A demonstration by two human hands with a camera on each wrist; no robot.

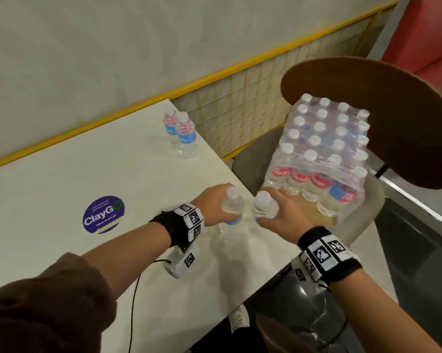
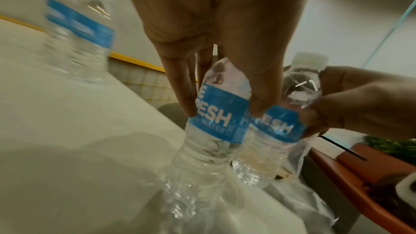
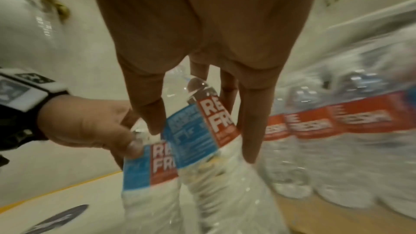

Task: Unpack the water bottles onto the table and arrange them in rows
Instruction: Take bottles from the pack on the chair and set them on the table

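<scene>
My left hand (image 1: pixel 216 200) grips a small clear water bottle (image 1: pixel 232 205) with a blue and red label (image 2: pixel 216 118) by its upper body, over the white table (image 1: pixel 87 161) near its right edge. Right beside it, my right hand (image 1: pixel 284 214) grips a second bottle (image 1: pixel 264 207) the same way (image 3: pixel 202 131). The two held bottles stand upright and almost touch. Whether their bases rest on the table I cannot tell. Two more bottles (image 1: pixel 183 135) stand together at the table's far right corner. The shrink-wrapped pack (image 1: pixel 324 154) with several bottles sits on a chair to the right.
A round purple ClayGo sticker (image 1: pixel 103 214) lies on the table to the left. The chair's brown wooden back (image 1: pixel 382 118) curves over the pack. A yellow-framed mesh panel (image 1: pixel 240 118) runs behind the table and chair. A cable trails from my left wrist.
</scene>
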